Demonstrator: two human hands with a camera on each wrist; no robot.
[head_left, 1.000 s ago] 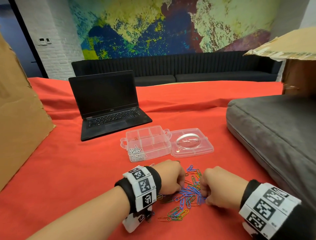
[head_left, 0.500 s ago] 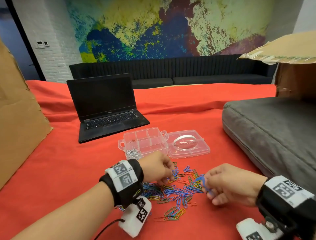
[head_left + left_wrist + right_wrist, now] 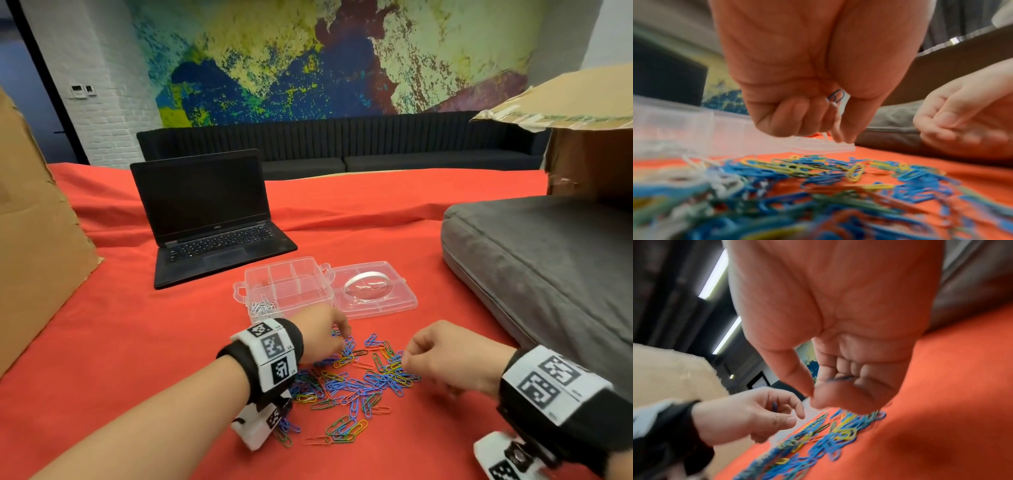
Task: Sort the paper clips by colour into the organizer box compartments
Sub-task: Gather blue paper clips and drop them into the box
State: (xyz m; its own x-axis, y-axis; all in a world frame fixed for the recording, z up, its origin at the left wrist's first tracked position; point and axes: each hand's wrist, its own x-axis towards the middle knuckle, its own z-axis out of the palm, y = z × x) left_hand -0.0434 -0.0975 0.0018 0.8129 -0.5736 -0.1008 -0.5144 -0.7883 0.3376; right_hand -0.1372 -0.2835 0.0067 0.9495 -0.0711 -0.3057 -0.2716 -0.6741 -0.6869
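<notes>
A loose pile of coloured paper clips (image 3: 356, 380) lies on the red cloth, mostly blue with yellow, green and orange ones. Just beyond it stands the clear organizer box (image 3: 287, 287), lid (image 3: 373, 291) folded open to the right; silver clips (image 3: 263, 306) fill its near-left compartment. My left hand (image 3: 325, 337) hovers over the pile's far edge with curled fingers holding blue paper clips (image 3: 836, 95). My right hand (image 3: 442, 356) hovers at the pile's right side, thumb and fingers pinching a blue clip (image 3: 840, 378).
An open black laptop (image 3: 209, 219) sits behind the box on the left. A grey cushion (image 3: 537, 267) lies at the right with a cardboard box (image 3: 589, 147) behind it. A cardboard sheet (image 3: 37, 236) leans at the far left.
Both hands have lifted off the pile with clips in their fingers. The left hand has moved forward toward the organizer box, and the right has shifted slightly right.
</notes>
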